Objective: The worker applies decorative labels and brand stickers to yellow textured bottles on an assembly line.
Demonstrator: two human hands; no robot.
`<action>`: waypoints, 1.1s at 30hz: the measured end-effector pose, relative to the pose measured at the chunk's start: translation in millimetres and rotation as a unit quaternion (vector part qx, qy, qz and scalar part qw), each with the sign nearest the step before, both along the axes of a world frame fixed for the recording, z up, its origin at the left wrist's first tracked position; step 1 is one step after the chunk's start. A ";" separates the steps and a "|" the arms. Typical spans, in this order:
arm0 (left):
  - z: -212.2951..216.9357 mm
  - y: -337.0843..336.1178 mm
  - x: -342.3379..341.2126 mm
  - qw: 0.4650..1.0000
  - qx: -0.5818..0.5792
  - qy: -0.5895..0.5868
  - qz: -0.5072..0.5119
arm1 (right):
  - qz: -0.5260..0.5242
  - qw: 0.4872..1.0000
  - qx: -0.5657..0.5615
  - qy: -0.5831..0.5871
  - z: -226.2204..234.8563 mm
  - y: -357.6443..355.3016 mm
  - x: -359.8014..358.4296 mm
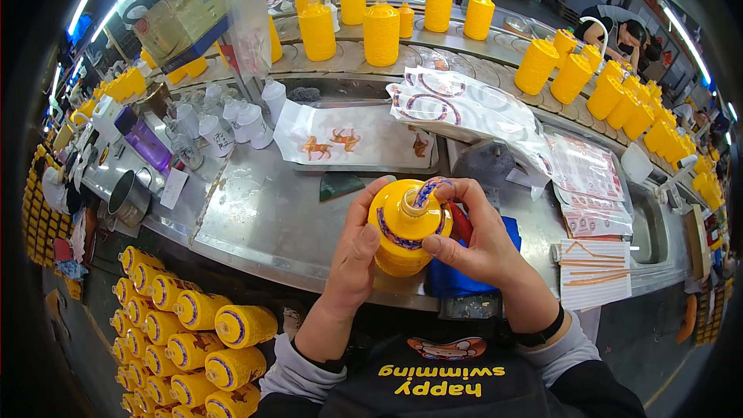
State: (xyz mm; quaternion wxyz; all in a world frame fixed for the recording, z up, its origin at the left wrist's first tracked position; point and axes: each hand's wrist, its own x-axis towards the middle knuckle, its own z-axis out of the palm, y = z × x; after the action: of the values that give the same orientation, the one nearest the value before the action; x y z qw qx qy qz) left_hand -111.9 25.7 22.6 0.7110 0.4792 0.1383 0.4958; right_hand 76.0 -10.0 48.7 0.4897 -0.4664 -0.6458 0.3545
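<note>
A yellow bottle (398, 262) with a narrow open neck stands between my hands, over the near edge of the metal bench. Round its shoulder runs a blue, purple and orange patterned band. My left hand (354, 254) is closed against the bottle's left side. At the neck, my right hand (484, 238) pinches a short curled patterned strip (428, 191), with the thumb lying low on the bottle's right shoulder. A blue cloth (464, 275) and a red thing partly covered by my right hand lie just beside it.
A metal tray (364, 168) holds a sheet with brown animal figures. Patterned transfer sheets (472, 108) overlap its right side. Yellow bottles (381, 35) line the conveyor behind; several decorated bottles (246, 327) are stacked at lower left. A sink (648, 220) is at right, a metal pot (130, 197) at left.
</note>
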 end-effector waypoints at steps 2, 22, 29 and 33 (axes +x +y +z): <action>0.1 -0.6 0.8 1.000 -0.010 0.003 0.007 | 0.004 1.000 0.008 -0.002 -0.2 1.5 2.1; -1.5 1.6 3.5 0.998 0.029 0.051 0.024 | 0.051 0.998 -0.011 0.025 3.4 5.8 7.0; 0.0 0.7 4.5 0.998 0.018 0.059 0.026 | 0.037 0.999 -0.007 -0.005 2.7 5.6 7.8; -2.1 -0.1 3.8 0.994 0.057 0.081 0.052 | 0.026 1.000 0.000 0.012 0.5 5.0 2.8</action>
State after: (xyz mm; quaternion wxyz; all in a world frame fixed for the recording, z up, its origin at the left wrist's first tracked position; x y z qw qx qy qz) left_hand -108.1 25.6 20.5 0.6422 0.5496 0.1917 0.4987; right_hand 78.8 -5.0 49.2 0.4877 -0.4453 -0.6518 0.3729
